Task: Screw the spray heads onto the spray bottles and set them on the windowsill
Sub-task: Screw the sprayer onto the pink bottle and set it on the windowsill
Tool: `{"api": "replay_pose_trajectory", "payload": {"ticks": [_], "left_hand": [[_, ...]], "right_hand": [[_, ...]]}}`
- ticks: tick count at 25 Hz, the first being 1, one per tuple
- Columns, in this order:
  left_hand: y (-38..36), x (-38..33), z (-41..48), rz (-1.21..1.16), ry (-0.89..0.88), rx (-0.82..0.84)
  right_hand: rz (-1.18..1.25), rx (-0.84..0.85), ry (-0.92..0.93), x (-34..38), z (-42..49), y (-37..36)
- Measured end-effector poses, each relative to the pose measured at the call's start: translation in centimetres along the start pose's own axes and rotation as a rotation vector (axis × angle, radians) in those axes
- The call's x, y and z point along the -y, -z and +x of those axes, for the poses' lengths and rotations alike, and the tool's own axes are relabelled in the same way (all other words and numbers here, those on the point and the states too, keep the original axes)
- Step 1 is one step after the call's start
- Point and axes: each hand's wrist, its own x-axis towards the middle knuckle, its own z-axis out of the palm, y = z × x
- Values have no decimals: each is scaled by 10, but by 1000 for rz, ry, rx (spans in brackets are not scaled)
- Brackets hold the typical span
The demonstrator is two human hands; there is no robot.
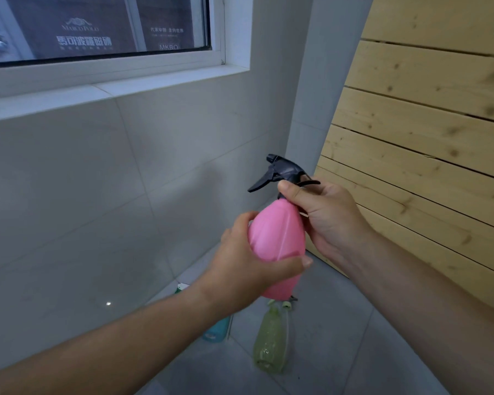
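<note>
Pink bottle (277,240): held in mid-air at frame centre, tilted, neck toward 1 o'clock, base toward 6 o'clock; well below the windowsill, above the floor.
Spray head (283,172): black, sits on the pink bottle's neck; trigger lever points to 8 o'clock, nozzle at 11 o'clock. Cannot tell how far it is screwed down.
Left hand (240,266): wrapped around the lower body of the pink bottle, thumb across the front at 4 o'clock, fingers curled behind the far side; closed grip on the bottle.
Right hand (325,218): closed around the neck and collar of the spray head, thumb tip pressed at the base of the head, palm toward camera; other fingers hidden behind the neck.
Windowsill (111,89): white ledge at 10 to 11 o'clock, under the window frame; no bottle visible on the part in view.
Green bottle (271,340): pale translucent, lying on the floor at 6 o'clock, neck pointing up-frame, right under the pink bottle's base. What is at its neck is too blurred to tell.
Blue bottle (217,332): teal, on the floor at 7 o'clock, mostly hidden behind the left forearm; just left of the green bottle.
Floor (340,352): grey tile.
Wall (97,195): glossy pale tile under the sill.
Wood panel (425,124): slatted light planks leaning at 2 to 4 o'clock, behind the right hand.
</note>
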Motion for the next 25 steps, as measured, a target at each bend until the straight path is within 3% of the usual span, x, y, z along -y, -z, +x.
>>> {"api": "replay_pose_trajectory", "payload": {"ticks": [4, 6, 17, 20, 25], "left_hand": [[14, -1, 4, -486, 176, 288], [19, 3, 3, -540, 197, 323], [9, 5, -6, -33, -86, -127], [8, 6, -6, 23, -112, -144], [25, 1, 6, -97, -164, -88]], "right_hand": [[148, 110, -97, 6, 1, 6], [195, 190, -116, 6, -1, 6], [72, 144, 85, -1, -12, -7], [66, 159, 88, -3, -10, -6], [60, 223, 63, 2, -2, 4]]}}
